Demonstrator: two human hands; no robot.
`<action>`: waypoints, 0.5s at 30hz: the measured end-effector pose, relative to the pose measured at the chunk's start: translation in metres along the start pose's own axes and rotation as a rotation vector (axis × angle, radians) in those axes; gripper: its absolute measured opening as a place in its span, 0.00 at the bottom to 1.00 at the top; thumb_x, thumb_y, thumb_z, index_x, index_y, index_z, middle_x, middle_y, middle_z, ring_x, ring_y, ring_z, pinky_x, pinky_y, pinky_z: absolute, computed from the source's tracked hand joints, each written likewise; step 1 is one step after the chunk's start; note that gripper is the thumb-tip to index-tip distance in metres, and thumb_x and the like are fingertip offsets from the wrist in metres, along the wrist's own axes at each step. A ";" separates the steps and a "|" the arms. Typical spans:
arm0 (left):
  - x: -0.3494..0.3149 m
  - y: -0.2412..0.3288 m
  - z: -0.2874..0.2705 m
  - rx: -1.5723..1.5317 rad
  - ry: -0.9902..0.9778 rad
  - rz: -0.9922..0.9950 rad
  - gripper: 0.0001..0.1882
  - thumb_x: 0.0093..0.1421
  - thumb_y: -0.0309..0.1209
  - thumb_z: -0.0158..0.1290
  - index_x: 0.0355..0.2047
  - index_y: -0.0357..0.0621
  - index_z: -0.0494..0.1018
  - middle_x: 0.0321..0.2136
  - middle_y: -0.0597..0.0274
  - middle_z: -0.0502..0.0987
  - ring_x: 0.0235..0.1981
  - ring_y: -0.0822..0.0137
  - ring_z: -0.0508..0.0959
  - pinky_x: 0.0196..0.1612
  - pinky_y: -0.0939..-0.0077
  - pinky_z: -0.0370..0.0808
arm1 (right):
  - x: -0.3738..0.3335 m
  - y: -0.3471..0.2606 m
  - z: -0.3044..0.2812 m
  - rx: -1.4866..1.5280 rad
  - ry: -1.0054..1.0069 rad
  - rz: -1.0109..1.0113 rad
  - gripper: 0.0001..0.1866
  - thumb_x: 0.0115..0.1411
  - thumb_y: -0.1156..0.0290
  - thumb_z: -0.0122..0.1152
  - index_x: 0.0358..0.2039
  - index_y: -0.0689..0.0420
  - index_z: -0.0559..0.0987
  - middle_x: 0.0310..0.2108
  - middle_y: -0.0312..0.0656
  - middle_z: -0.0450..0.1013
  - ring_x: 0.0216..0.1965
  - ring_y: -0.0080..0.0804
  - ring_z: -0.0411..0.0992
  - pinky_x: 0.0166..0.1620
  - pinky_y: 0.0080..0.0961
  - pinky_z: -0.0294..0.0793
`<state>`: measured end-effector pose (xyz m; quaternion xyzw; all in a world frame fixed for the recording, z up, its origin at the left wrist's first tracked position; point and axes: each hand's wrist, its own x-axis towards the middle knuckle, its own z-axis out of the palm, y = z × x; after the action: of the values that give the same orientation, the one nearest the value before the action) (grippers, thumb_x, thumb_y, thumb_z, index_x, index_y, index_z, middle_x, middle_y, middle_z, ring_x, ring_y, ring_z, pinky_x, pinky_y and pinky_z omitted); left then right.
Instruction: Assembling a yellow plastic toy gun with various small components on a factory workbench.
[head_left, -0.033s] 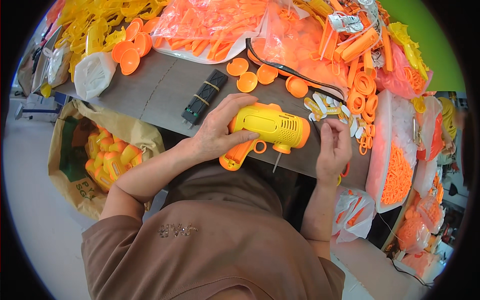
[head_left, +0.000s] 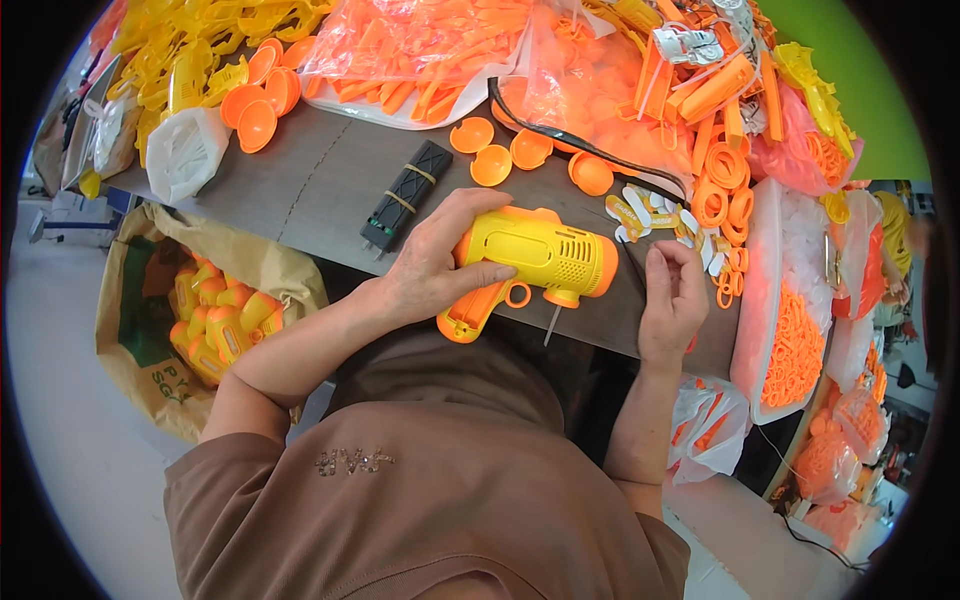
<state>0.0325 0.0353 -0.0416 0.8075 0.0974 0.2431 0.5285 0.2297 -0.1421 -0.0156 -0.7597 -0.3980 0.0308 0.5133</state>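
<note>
A yellow and orange toy gun (head_left: pixel 535 250) lies on its side in my left hand (head_left: pixel 440 250), above the table's near edge. My left fingers wrap over its back end and the thumb presses on its side. A thin metal rod (head_left: pixel 552 325) shows below the front of the gun. To the right of the muzzle, apart from it, is my right hand (head_left: pixel 672 305) with curled fingers and the thumb up close to them; whatever they hold, if anything, is hidden. Beyond that hand lie several small yellow and white stickers (head_left: pixel 650 212).
On the table (head_left: pixel 300 190) are a black tool with rubber bands (head_left: pixel 407 195), orange cups (head_left: pixel 490 165), orange rings (head_left: pixel 725 170) and bags of orange parts (head_left: pixel 420 50). A paper bag (head_left: pixel 225 235) holding yellow-orange pieces stands at left. A tub (head_left: pixel 760 300) of small orange rings stands right.
My right hand has shifted very slightly to the right. A coloured curved edge beside its wrist shows less now. The left hand and toy gun stay almost still.
</note>
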 end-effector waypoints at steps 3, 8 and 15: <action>0.000 0.002 0.002 -0.315 0.022 -0.219 0.30 0.52 0.27 0.63 0.52 0.37 0.60 0.48 0.53 0.67 0.47 0.66 0.71 0.50 0.73 0.70 | 0.006 0.005 -0.018 -0.037 -0.078 0.113 0.05 0.61 0.75 0.56 0.36 0.62 0.74 0.29 0.32 0.69 0.30 0.16 0.65 0.35 0.14 0.66; 0.001 -0.009 0.011 -0.365 0.134 -0.104 0.31 0.52 0.27 0.63 0.52 0.37 0.58 0.44 0.56 0.69 0.46 0.69 0.71 0.51 0.75 0.70 | 0.028 0.005 -0.027 -0.102 -0.103 0.088 0.05 0.60 0.76 0.58 0.35 0.62 0.74 0.29 0.32 0.70 0.30 0.16 0.66 0.36 0.15 0.66; 0.003 -0.007 0.017 -0.263 0.144 -0.074 0.33 0.52 0.28 0.63 0.53 0.36 0.57 0.48 0.52 0.68 0.48 0.67 0.71 0.52 0.74 0.70 | 0.088 0.011 -0.019 -0.153 -0.100 0.049 0.06 0.59 0.74 0.57 0.34 0.65 0.75 0.28 0.34 0.72 0.30 0.17 0.68 0.34 0.17 0.67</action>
<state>0.0442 0.0261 -0.0527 0.7077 0.1322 0.2914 0.6299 0.3042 -0.1026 0.0166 -0.8037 -0.4057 0.0506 0.4324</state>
